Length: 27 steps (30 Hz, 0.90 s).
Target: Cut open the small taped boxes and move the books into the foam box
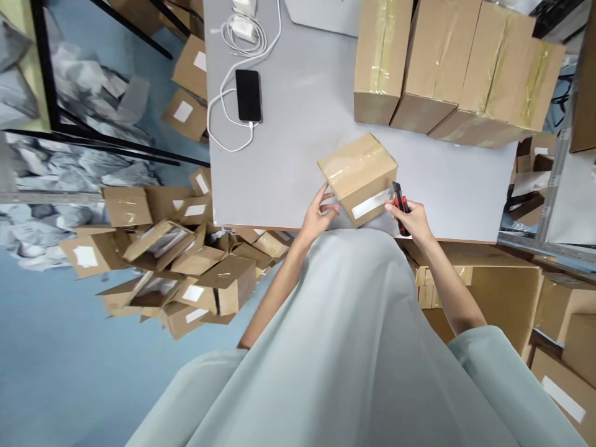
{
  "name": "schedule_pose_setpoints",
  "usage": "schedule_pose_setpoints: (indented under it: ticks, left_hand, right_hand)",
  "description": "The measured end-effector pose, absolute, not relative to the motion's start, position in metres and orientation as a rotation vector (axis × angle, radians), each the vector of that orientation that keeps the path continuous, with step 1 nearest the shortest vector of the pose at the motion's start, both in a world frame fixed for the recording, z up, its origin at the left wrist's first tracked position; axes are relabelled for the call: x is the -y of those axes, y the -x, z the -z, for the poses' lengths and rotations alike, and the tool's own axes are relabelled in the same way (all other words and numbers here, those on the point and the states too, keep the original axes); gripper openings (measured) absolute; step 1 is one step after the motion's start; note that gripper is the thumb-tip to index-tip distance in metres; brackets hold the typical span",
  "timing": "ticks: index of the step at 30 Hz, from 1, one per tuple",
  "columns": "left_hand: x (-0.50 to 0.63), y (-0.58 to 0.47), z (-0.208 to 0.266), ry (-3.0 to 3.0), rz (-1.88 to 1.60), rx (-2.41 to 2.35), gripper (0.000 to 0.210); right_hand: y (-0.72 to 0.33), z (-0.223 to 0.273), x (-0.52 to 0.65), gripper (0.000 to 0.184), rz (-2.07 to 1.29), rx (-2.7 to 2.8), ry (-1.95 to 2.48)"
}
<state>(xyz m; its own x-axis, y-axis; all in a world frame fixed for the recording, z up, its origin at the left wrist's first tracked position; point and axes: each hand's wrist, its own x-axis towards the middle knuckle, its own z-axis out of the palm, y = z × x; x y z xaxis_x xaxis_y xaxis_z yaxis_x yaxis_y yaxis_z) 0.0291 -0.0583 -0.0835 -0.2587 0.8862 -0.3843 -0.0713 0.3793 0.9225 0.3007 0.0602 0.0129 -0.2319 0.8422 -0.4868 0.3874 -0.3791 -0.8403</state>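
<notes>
A small cardboard box (361,171) stands at an angle near the table's front edge. Clear tape runs over its top, and a white label (371,203) is on the side facing me. My left hand (320,214) is at the box's left side with fingers apart; whether the fingertips touch the cardboard is hard to tell. In my right hand (410,217), closed at the box's right side, is a red and black box cutter (400,208). Its dark front end points away from me, close to the box's right corner.
Several taped cartons (447,68) line the back right of the grey table (288,174). A black phone (249,96) with a white cable lies at the left, near a laptop edge (326,13). Opened boxes (186,267) are heaped on the floor at left; a large carton (503,298) sits under the table.
</notes>
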Motion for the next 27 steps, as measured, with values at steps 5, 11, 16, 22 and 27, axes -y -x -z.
schedule_pose_setpoints:
  ticks: [5, 11, 16, 22, 27]
  left_hand:
    - [0.025, -0.048, 0.085, -0.742, -1.141, -1.58, 0.068]
    - [-0.054, -0.018, 0.081, -0.562, -1.12, -1.512, 0.059]
    - [-0.058, -0.02, 0.091, -0.608, -1.143, -1.582, 0.062]
    - [-0.074, -0.005, 0.113, -0.618, -1.145, -1.696, 0.051]
    - [-0.104, 0.0, 0.095, -0.691, -1.056, -1.637, 0.047]
  right_hand:
    - [-0.311, -0.003, -0.116, 0.054, -1.082, 1.54, 1.731]
    - [-0.29, 0.035, -0.193, 0.045, -1.33, 1.542, 1.851]
    - [-0.271, 0.041, -0.176, 0.052, -1.591, 1.745, 1.844]
    - [-0.264, 0.042, -0.171, 0.057, -1.566, 1.264, 1.935]
    - [-0.237, 0.038, -0.178, 0.061, -1.56, 1.151, 1.986]
